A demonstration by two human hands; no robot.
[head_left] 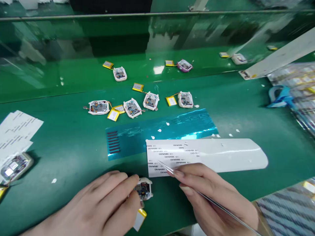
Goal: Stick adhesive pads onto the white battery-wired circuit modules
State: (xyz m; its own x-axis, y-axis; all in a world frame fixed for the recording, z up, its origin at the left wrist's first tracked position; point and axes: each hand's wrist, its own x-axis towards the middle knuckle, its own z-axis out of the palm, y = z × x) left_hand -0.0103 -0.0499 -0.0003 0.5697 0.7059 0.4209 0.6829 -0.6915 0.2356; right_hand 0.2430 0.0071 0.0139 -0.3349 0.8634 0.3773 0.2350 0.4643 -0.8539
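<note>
Head: one held casing (146, 190), one tweezers (221, 207)

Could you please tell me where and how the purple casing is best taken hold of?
Probably by the near and far rims of the purple casing, from above: it lies open side up, circuit board exposed, and the wire to its battery leaves at the left.

We find an electronics assembly workshop. Beyond the left hand's fingers (133, 188), we note opened white device casings (132, 108) with exposed circuit boards and wired battery cells (171, 100) on a green work surface (81, 141). Between the right hand's fingers (189, 178), we record metal tweezers (221, 207); beside them, printed adhesive backing (169, 157).
</note>
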